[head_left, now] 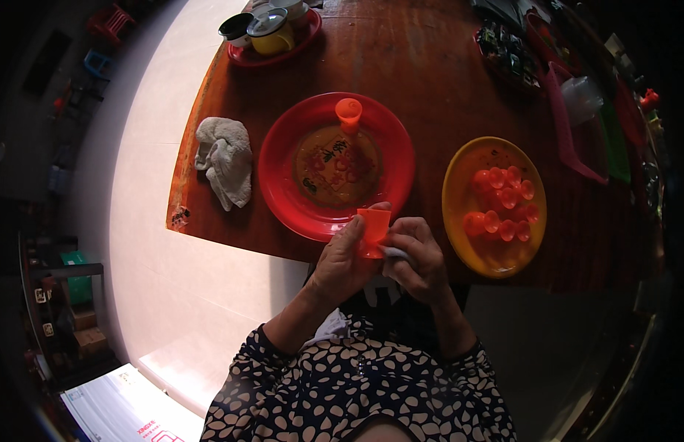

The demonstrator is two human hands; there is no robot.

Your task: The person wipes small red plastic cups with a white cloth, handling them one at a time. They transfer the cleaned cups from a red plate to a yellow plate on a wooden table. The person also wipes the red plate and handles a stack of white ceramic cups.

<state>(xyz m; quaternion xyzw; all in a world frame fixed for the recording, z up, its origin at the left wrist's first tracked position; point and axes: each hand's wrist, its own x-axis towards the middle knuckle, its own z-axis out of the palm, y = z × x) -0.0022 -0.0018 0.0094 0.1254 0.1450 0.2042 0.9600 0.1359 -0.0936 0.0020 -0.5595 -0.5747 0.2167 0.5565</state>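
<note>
My left hand [342, 258] grips a small orange stemmed plastic cup [373, 227] at the near edge of the wooden table [430, 74]. My right hand [419, 258] is closed beside the cup's base, pinching something small and whitish [395, 253] against it. Just beyond the cup lies a red plate [283, 158] with a patterned middle. Another orange cup [348, 114] stands upright on that plate's far side. To the right, a yellow plate [460, 173] holds several more orange cups [504, 202] lying together.
A crumpled white cloth [226, 158] lies left of the red plate. A red tray [242, 57] with mugs and a bowl stands at the far left of the table. Pink and green plastic items [577, 132] and a dark basket [508, 51] crowd the far right.
</note>
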